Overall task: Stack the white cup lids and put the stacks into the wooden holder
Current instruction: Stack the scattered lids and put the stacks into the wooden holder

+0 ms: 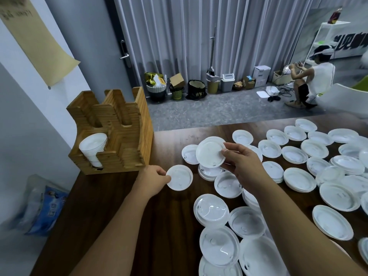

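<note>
A dark wood-grain table fills the lower part of the frame, its glossy brown top strewn across the centre and right with thin, round white cup lids of moulded plastic, each with a raised rim and small pressed dimples; some lie singly, others overlap in shallow piles. At the centre of the frame the right hand holds a small stack of lids raised above the table and tilted toward the camera, thumb and curled fingers pinching its right edge. Just left of centre the left hand pinches the left edge of a single lid that sits low over the table; whether it touches the top cannot be told. At the left, on the table's far corner, stands the wooden holder, built of layered light-coloured slats with rounded vertical slots; its front left slot carries a tall, ribbed column of nested lids, while the slots behind look unfilled. Left of the table, low in the frame, lies a blurred clear plastic bag with blue printing too smeared to read. A tan sheet of paper hangs on the wall at upper left, its handwriting illegible. In the upper right a person crouches on grey carpet near pleated grey curtains, beside large dark lettering that cannot be read.
</note>
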`<control>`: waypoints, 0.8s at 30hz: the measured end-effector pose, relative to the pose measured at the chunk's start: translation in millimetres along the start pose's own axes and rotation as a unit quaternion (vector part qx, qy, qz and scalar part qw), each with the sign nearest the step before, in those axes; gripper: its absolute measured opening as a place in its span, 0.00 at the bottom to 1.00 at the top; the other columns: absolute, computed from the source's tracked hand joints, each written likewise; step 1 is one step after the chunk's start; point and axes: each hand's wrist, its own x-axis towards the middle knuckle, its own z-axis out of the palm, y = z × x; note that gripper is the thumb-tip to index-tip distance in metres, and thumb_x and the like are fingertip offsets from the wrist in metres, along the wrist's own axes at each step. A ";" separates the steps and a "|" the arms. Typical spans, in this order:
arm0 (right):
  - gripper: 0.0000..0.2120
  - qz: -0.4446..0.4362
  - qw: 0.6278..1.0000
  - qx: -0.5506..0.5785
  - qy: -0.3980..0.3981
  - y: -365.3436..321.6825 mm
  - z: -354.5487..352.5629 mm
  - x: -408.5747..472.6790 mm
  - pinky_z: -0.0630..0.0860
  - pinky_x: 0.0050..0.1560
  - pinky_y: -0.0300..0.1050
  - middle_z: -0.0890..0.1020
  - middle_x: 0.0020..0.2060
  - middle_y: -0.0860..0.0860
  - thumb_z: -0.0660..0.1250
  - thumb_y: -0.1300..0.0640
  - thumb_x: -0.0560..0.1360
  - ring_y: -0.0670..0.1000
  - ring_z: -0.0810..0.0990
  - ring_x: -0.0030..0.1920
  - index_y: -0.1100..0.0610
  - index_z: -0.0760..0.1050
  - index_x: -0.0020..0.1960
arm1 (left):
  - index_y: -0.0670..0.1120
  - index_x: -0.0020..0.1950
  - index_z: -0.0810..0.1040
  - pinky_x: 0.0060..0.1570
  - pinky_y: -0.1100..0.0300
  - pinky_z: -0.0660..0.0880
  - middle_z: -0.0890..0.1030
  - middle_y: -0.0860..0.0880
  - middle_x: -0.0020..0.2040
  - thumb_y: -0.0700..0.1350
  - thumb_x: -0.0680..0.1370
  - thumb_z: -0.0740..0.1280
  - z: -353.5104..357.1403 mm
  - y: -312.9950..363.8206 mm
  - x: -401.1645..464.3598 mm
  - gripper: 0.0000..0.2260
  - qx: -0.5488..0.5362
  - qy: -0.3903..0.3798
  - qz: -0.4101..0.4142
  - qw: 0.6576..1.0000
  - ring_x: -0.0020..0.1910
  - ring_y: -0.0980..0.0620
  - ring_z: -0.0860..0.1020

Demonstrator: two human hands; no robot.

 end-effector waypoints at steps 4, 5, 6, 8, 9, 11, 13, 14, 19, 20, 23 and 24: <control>0.12 0.001 1.000 0.005 0.009 -1.5 2.1 -2.9 0.87 0.53 0.45 0.90 0.55 0.56 0.72 0.63 0.83 0.55 0.89 0.58 0.59 0.82 0.66 | 0.50 0.45 0.83 0.47 0.41 0.87 0.85 0.49 0.44 0.46 0.74 0.76 -3.2 -0.7 -1.3 0.03 -0.072 0.005 0.011 0.997 0.46 0.47 0.85; 0.12 0.001 1.000 0.006 0.010 -1.4 1.7 -3.7 0.87 0.52 0.45 0.89 0.55 0.56 0.72 0.63 0.83 0.55 0.88 0.58 0.59 0.82 0.66 | 0.50 0.45 0.83 0.47 0.40 0.86 0.85 0.48 0.44 0.46 0.74 0.76 -4.3 -0.8 -1.4 0.04 -0.082 0.003 0.019 0.996 0.47 0.46 0.85; 0.11 0.002 1.000 0.005 0.010 -1.4 1.5 -4.4 0.87 0.52 0.44 0.89 0.55 0.56 0.72 0.63 0.83 0.55 0.89 0.58 0.58 0.82 0.65 | 0.50 0.46 0.82 0.47 0.39 0.86 0.85 0.48 0.45 0.46 0.74 0.76 -4.4 -1.0 -1.6 0.04 -0.083 -0.001 0.026 0.996 0.48 0.46 0.85; 0.11 0.001 1.000 0.002 0.011 -1.4 1.7 -6.0 0.87 0.51 0.43 0.89 0.55 0.55 0.72 0.63 0.83 0.54 0.89 0.57 0.57 0.83 0.64 | 0.51 0.47 0.82 0.45 0.41 0.87 0.85 0.49 0.45 0.47 0.76 0.76 -4.4 -0.5 -2.6 0.04 -0.084 -0.005 0.036 0.996 0.48 0.47 0.85; 0.10 0.001 1.000 0.001 0.011 -1.1 2.1 -6.3 0.87 0.51 0.43 0.90 0.55 0.55 0.72 0.63 0.83 0.54 0.89 0.57 0.57 0.83 0.64 | 0.52 0.48 0.82 0.43 0.43 0.87 0.85 0.50 0.45 0.46 0.76 0.75 -4.5 0.0 -2.6 0.04 -0.083 -0.008 0.040 0.996 0.48 0.48 0.85; 0.10 0.001 1.000 0.000 0.011 -0.4 2.7 -6.5 0.86 0.51 0.43 0.90 0.54 0.55 0.71 0.63 0.83 0.54 0.89 0.56 0.57 0.83 0.63 | 0.54 0.52 0.85 0.46 0.50 0.85 0.87 0.53 0.48 0.43 0.78 0.75 -3.7 0.7 0.7 0.06 -0.080 -0.021 0.058 0.995 0.52 0.50 0.85; 0.10 0.001 1.000 -0.003 0.008 0.1 2.4 -6.2 0.86 0.52 0.44 0.90 0.54 0.54 0.72 0.63 0.83 0.54 0.89 0.56 0.56 0.83 0.64 | 0.53 0.63 0.86 0.58 0.53 0.83 0.87 0.54 0.57 0.40 0.79 0.76 -1.4 2.9 2.8 0.14 -0.116 -0.042 0.068 0.990 0.59 0.51 0.84; 0.10 0.001 1.000 -0.004 0.006 0.3 2.2 -5.9 0.86 0.51 0.43 0.90 0.53 0.54 0.72 0.63 0.83 0.53 0.90 0.55 0.56 0.84 0.63 | 0.51 0.69 0.84 0.63 0.53 0.81 0.85 0.55 0.62 0.40 0.79 0.77 -0.4 3.7 2.8 0.19 -0.139 -0.042 0.064 0.987 0.63 0.51 0.83; 0.10 0.001 1.000 0.001 0.009 3.0 -1.0 -3.8 0.86 0.52 0.44 0.90 0.53 0.53 0.72 0.62 0.83 0.53 0.90 0.55 0.56 0.84 0.64 | 0.52 0.61 0.83 0.48 0.59 0.77 0.84 0.55 0.56 0.59 0.77 0.77 5.8 2.2 0.7 0.17 -0.032 0.019 0.001 0.999 0.56 0.54 0.82; 0.10 0.001 1.000 0.001 0.008 3.2 -1.6 -3.3 0.86 0.52 0.44 0.90 0.53 0.53 0.72 0.62 0.83 0.53 0.90 0.55 0.56 0.84 0.63 | 0.51 0.54 0.83 0.44 0.58 0.76 0.84 0.54 0.50 0.63 0.74 0.77 6.3 2.3 0.3 0.18 0.011 -0.008 -0.019 1.000 0.50 0.54 0.82; 0.10 0.000 1.000 -0.006 0.006 2.6 -1.6 -2.4 0.86 0.53 0.45 0.91 0.52 0.52 0.73 0.61 0.83 0.53 0.90 0.56 0.55 0.84 0.63 | 0.45 0.42 0.84 0.39 0.55 0.75 0.85 0.47 0.41 0.63 0.69 0.80 9.2 6.0 1.3 0.21 0.082 -0.073 -0.039 0.993 0.39 0.50 0.82; 0.10 0.001 1.000 -0.005 0.006 2.5 -1.4 -2.0 0.86 0.53 0.45 0.91 0.53 0.52 0.73 0.61 0.83 0.53 0.90 0.56 0.55 0.84 0.63 | 0.46 0.41 0.85 0.39 0.55 0.77 0.86 0.48 0.40 0.60 0.69 0.81 9.3 8.1 0.9 0.18 0.081 -0.079 -0.039 0.993 0.39 0.50 0.84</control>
